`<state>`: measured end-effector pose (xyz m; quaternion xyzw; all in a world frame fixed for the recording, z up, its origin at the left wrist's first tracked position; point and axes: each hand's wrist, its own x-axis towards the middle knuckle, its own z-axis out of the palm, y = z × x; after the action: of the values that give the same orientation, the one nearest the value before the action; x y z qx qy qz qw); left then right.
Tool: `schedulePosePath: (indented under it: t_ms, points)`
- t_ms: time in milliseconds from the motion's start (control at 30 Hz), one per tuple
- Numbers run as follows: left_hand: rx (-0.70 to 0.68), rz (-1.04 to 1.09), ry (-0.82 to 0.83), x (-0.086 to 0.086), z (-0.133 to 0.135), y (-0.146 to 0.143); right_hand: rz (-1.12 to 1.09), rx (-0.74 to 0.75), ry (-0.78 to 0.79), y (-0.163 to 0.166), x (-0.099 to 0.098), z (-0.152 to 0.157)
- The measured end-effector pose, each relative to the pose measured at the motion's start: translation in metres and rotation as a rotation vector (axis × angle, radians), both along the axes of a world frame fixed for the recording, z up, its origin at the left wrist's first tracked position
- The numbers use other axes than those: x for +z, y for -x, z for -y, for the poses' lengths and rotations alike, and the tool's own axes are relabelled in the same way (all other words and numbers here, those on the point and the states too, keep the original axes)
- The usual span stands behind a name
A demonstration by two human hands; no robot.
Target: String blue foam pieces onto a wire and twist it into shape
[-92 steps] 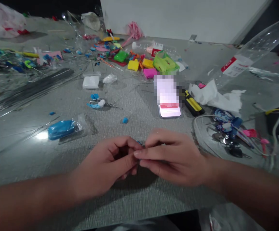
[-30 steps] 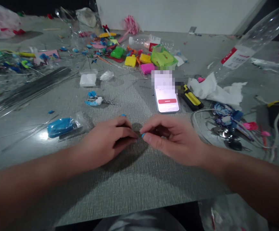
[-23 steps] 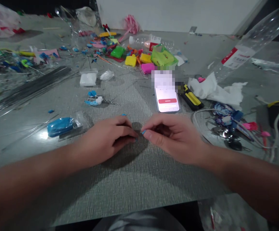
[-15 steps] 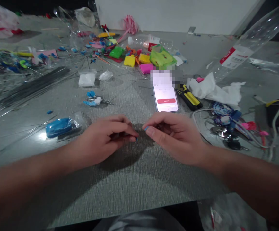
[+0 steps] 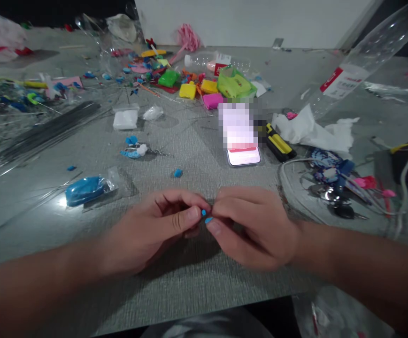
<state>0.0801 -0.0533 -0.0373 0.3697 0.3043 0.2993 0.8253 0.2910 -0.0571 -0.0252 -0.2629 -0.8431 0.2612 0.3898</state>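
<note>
My left hand (image 5: 161, 225) and my right hand (image 5: 253, 225) meet fingertip to fingertip near the front of the grey table (image 5: 196, 281). Each pinches a tiny bit of blue clay (image 5: 206, 217), the two bits almost touching. Both hands have their fingers curled in. A small blue clay lump (image 5: 178, 172) lies on the table just beyond them. A bag of blue clay (image 5: 84, 189) lies to the left.
A phone (image 5: 242, 145) lies beyond my hands, with a yellow-black tool (image 5: 279, 143) beside it. Coloured clay blocks (image 5: 204, 89), wires (image 5: 42, 134), crumpled tissue (image 5: 312, 134), a plastic bottle (image 5: 358, 70) and keys with cables (image 5: 337, 188) crowd the far and right sides.
My hands have drawn back toward me and closed together again, the two blue bits now side by side. The small blue lump beyond them is uncovered.
</note>
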Motion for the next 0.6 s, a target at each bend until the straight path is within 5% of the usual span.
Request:
schedulePosePath:
  t_ms: [600]
  points:
    - [0.02,-0.032,-0.052,-0.0004,-0.0011,-0.0008,0.107,-0.063,-0.058,0.0011,0.0005,0.0008]
